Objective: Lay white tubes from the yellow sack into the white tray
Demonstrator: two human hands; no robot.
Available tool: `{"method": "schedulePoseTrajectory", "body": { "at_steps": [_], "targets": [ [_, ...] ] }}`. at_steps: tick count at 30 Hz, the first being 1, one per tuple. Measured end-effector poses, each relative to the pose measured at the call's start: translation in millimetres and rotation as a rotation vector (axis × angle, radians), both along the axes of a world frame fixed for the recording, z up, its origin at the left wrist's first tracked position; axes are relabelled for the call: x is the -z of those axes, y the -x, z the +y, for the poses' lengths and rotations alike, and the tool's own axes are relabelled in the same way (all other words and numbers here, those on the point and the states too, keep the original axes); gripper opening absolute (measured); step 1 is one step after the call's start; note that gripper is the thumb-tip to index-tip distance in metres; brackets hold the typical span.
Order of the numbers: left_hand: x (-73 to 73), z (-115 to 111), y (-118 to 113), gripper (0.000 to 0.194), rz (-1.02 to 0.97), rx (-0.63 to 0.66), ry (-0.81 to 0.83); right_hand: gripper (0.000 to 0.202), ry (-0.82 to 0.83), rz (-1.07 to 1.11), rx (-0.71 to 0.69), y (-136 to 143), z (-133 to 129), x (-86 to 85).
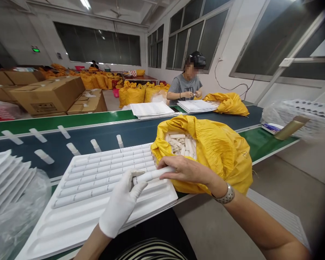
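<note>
My left hand [121, 202], in a white glove, grips the left end of a white tube [151, 175]. Bare, with a metal watch at the wrist, my right hand [184, 169] pinches the tube's right end. Both hands are over a white grooved tray [56, 231], whose far grooves hold rows of white tubes [97, 177] with small dark print. The near grooves hold no tubes. Just beyond my right hand, an open yellow sack [219, 148] shows many loose white tubes [181, 144] in its mouth.
Several white tubes [44, 156] stand on the dark conveyor belt [135, 130]. Stacked white trays [5, 184] and clear plastic [29, 213] are at the left. Across the belt, a person [186, 85] works beside tray stacks [151, 109] and another yellow sack [227, 103]. Cardboard boxes [51, 94] stand far left.
</note>
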State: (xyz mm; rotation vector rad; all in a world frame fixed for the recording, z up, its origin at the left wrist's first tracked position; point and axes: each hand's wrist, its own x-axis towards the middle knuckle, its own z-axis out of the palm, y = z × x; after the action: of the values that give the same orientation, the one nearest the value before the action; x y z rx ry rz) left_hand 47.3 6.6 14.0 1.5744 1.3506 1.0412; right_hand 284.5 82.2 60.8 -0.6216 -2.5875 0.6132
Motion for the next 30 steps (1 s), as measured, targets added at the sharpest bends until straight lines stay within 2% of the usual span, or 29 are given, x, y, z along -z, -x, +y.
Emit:
{"method": "schedulePoseTrajectory", "body": {
  "at_steps": [4, 6, 8, 10, 12, 14, 17, 19, 22, 25, 28, 30],
  "targets": [
    [11.0, -2.8, -1.9, 0.03, -0.081, 0.026, -0.018, 0.02, 0.145, 0.009, 0.013, 7.7, -5.8, 2.2],
    [9.7, -3.9, 1.6, 0.03, -0.068, 0.005, -0.007, 0.032, 0.18, -0.021, 0.005, 7.3, -6.5, 3.4],
    [6.2, -6.0, 7.5, 0.031, -0.031, -0.013, 0.043, 0.04, 0.169, -0.056, -0.032, 4.5, -7.4, 2.9],
    [5.7, -9.8, 13.4, 0.031, 0.01, -0.003, 0.095, 0.033, 0.119, -0.08, -0.067, 2.0, -9.8, 1.4],
    [12.2, -15.0, 17.0, 0.027, 0.023, 0.016, 0.08, 0.025, 0.075, -0.094, -0.072, 2.1, -13.4, 1.2],
    [24.9, -20.9, 17.3, 0.02, 0.034, 0.013, -0.066, 0.026, 0.095, -0.106, -0.072, 5.3, -17.1, 4.1],
    [44.0, -28.2, 13.6, 0.019, 0.133, -0.004, -0.467, 0.029, 0.211, -0.106, -0.081, 12.6, -20.9, 14.4],
    [49.9, -31.3, 10.7, 0.019, 0.223, -0.009, -0.624, 0.031, 0.266, -0.109, -0.076, 17.3, -22.4, 23.0],
    [50.8, -35.9, 7.7, 0.017, 0.3, 0.051, -0.549, 0.03, 0.302, -0.156, -0.084, 24.4, -24.5, 33.6],
    [51.2, -41.0, 4.9, 0.021, 0.317, 0.1, -0.474, 0.027, 0.311, -0.222, -0.108, 33.1, -25.5, 35.6],
    [46.0, -30.7, 2.5, 0.021, 0.422, 0.12, -0.485, 0.028, 0.3, -0.253, -0.11, 36.9, -17.6, 22.5],
    [31.5, -4.2, 3.9, 0.021, 0.541, 0.168, -0.451, 0.035, 0.307, -0.215, -0.075, 30.4, -3.2, 7.8]
  ]
}}
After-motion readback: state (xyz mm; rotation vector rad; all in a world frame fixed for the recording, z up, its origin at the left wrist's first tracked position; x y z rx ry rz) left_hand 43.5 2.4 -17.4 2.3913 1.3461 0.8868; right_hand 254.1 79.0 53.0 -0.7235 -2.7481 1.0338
